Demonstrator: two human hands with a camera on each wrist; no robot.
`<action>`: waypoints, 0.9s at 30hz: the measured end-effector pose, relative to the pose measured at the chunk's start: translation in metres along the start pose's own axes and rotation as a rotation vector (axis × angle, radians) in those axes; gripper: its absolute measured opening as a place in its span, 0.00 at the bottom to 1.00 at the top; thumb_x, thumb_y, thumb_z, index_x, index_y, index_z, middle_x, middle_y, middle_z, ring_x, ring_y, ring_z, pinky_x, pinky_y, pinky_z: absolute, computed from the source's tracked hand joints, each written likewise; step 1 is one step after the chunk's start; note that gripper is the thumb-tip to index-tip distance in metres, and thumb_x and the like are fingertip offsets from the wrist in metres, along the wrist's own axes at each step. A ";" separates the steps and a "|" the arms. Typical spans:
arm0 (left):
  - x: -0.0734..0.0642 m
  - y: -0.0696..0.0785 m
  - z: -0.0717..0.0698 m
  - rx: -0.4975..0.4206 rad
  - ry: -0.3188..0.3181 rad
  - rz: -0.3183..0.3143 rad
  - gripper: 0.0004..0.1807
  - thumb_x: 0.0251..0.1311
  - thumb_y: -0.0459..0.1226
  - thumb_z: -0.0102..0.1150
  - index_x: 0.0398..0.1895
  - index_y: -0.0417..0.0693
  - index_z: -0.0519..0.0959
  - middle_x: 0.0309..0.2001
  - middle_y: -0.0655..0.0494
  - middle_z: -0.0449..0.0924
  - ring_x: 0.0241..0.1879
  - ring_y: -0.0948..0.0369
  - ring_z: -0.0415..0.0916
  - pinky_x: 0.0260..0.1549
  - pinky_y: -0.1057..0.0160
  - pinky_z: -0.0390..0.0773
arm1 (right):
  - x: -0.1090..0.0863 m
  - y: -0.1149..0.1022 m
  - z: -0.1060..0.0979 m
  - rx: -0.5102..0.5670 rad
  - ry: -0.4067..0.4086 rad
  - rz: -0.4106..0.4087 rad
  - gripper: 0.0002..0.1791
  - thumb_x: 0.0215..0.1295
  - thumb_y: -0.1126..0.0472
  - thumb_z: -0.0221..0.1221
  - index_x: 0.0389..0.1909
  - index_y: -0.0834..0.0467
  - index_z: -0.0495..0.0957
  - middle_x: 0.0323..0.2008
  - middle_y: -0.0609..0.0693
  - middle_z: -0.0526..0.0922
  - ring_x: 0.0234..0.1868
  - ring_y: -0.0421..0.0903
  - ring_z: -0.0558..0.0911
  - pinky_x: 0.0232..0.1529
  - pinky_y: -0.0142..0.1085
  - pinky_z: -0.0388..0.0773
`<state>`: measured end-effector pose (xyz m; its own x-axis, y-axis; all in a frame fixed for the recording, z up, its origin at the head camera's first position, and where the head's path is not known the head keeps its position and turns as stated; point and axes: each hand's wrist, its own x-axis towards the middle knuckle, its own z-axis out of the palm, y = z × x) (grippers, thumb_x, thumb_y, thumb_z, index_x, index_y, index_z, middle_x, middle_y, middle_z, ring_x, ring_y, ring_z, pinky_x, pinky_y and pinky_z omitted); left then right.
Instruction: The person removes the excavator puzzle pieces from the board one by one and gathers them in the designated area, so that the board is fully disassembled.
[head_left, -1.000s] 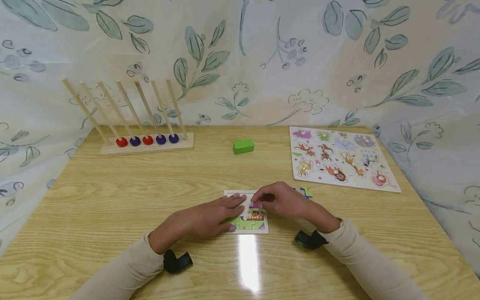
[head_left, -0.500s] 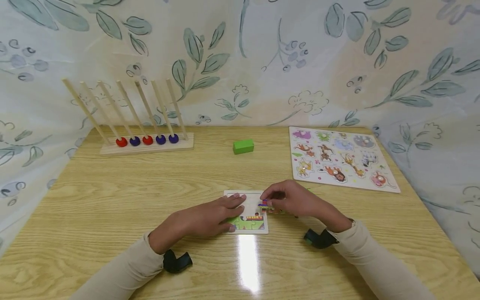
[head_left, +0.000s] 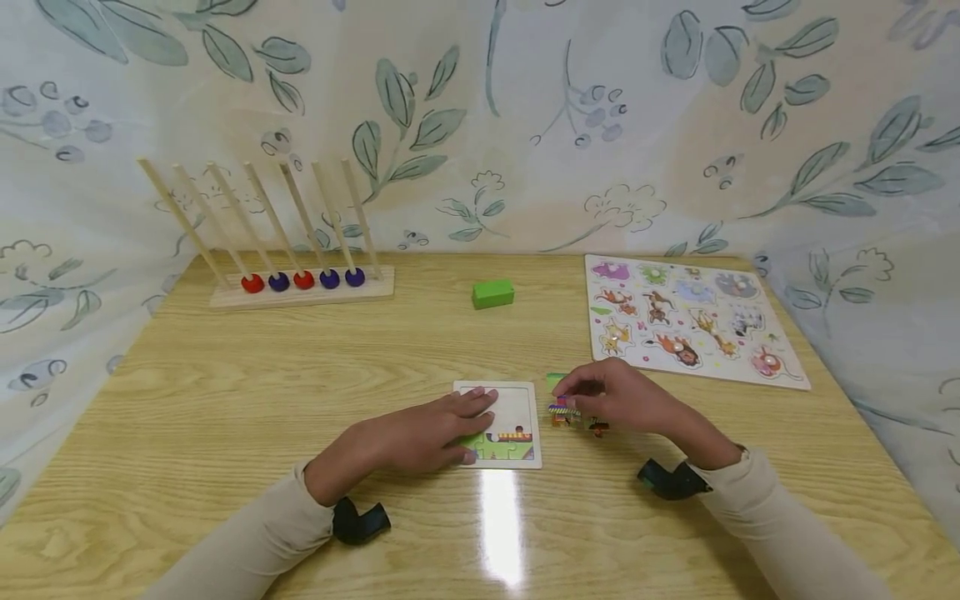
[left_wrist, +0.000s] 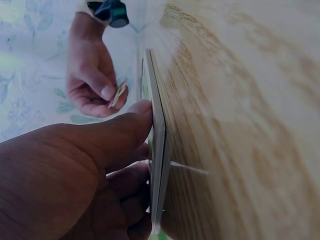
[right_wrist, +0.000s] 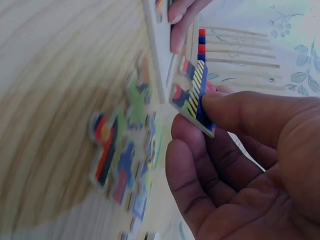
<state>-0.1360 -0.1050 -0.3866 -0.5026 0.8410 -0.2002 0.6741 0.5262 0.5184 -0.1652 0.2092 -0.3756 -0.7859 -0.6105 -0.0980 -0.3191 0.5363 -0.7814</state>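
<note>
Right wrist, hand (right_wrist: 255, 187) pinching piece (right_wrist: 196, 92), striped, notched

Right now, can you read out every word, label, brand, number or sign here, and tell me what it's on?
None can be read.
Puzzle board: printed picture, no legible lettering.
Striped puzzle piece: no legible lettering.
Loose puzzle pieces: too blurred to tell.
Animal board: details too small to tell.

Long beige sleeves (head_left: 251, 530) are worn with black wrist cameras (head_left: 360, 522).
</note>
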 end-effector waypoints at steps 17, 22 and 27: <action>0.000 0.001 0.001 0.008 0.009 -0.004 0.31 0.71 0.39 0.53 0.73 0.40 0.60 0.77 0.48 0.44 0.75 0.54 0.38 0.70 0.54 0.47 | -0.022 0.017 -0.019 -0.061 0.076 0.011 0.10 0.64 0.73 0.58 0.41 0.61 0.85 0.42 0.52 0.85 0.34 0.39 0.80 0.33 0.32 0.77; 0.000 0.001 0.001 0.011 -0.001 -0.020 0.31 0.71 0.40 0.53 0.74 0.42 0.59 0.77 0.50 0.43 0.75 0.56 0.37 0.70 0.55 0.47 | -0.027 0.022 -0.024 -0.042 0.053 0.018 0.09 0.65 0.72 0.58 0.42 0.62 0.85 0.42 0.54 0.85 0.30 0.39 0.78 0.29 0.32 0.75; 0.000 0.000 0.001 0.018 -0.002 -0.022 0.31 0.71 0.40 0.53 0.74 0.42 0.59 0.77 0.50 0.43 0.75 0.56 0.37 0.70 0.55 0.48 | -0.032 0.025 -0.029 -0.076 0.069 0.038 0.09 0.65 0.71 0.60 0.42 0.61 0.85 0.41 0.51 0.85 0.29 0.38 0.75 0.28 0.32 0.72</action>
<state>-0.1352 -0.1045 -0.3873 -0.5167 0.8293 -0.2129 0.6721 0.5469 0.4991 -0.1633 0.2593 -0.3746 -0.8318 -0.5490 -0.0819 -0.3260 0.6025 -0.7286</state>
